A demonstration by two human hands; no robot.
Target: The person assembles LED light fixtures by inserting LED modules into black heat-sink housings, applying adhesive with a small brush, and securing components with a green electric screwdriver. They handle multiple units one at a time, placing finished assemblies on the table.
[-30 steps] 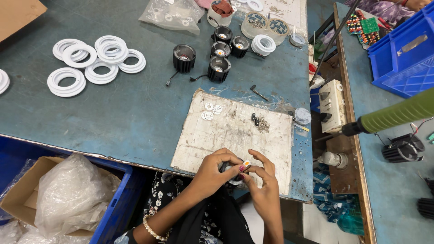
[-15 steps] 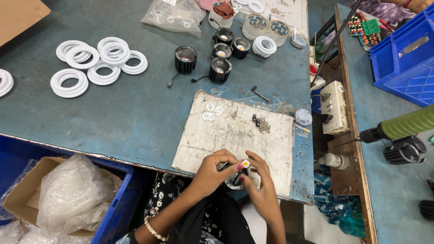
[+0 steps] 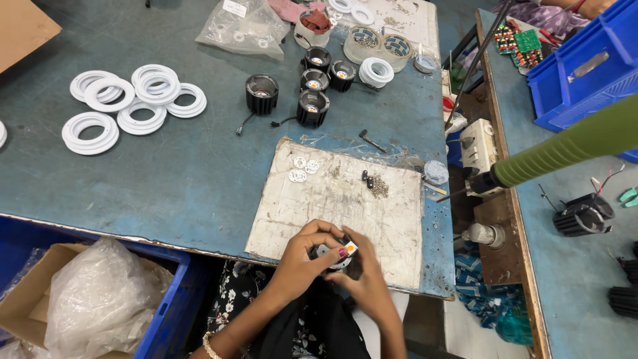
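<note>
Head view, looking straight down: both hands meet at six o'clock, at the near edge of the blue-painted metal worktop [image 3: 199, 179]. The left hand [image 3: 302, 266] is curled tight around a small round black lamp housing with a white disc and an orange chip on top [image 3: 335, 254]; the right hand [image 3: 365, 279] closes in from the other side, fingertips pinching that same piece. Compared with a second back, the pair has barely shifted, only nudged a touch along the edge, the grip unchanged, so the fiddly fitting work on this one part looks to be ongoing.

The big change is at three o'clock: the green cylindrical tool handle [image 3: 571, 143] has swung in much larger across the frame.

Under the hands lies a scuffed whitish rectangular work mat [image 3: 345, 206]. At eleven o'clock, a clear crumpled plastic bag with a small white label [image 3: 242, 26]. At nine o'clock, white plastic rings [image 3: 133, 106] in loose stacks. At one o'clock, a blue plastic crate [image 3: 585, 66]. At seven o'clock, a brown cardboard box stuffed with clear plastic wrap [image 3: 80, 306].
</note>
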